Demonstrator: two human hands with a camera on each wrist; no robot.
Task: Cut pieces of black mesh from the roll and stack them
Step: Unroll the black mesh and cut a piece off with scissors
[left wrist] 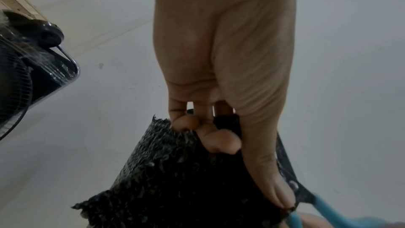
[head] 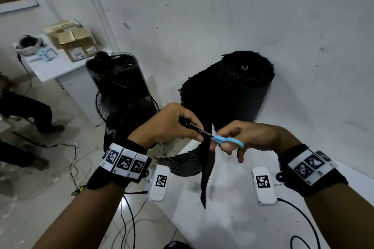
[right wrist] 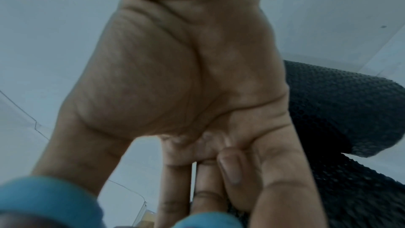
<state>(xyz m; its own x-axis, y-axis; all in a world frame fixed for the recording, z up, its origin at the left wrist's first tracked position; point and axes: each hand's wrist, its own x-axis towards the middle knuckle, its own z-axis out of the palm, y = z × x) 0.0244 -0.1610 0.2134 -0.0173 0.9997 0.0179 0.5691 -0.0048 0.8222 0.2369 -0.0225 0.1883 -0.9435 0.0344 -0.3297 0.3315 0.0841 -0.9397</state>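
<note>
Clearly the cutting step is in hand: the left hand [head: 164, 125] pinches a strip of black mesh [head: 205, 170] drawn from the upright black mesh roll [head: 230, 89] on the white surface [head: 232, 218], while the right hand [head: 244, 137] grips blue-handled scissors [head: 224, 140], blades at the mesh. Next, I judge, closing the blades with the mesh held taut.

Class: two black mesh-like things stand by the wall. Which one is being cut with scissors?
The mesh roll, right of the fan. Its loose strip runs to the left hand and the blue-handled scissors.
</note>
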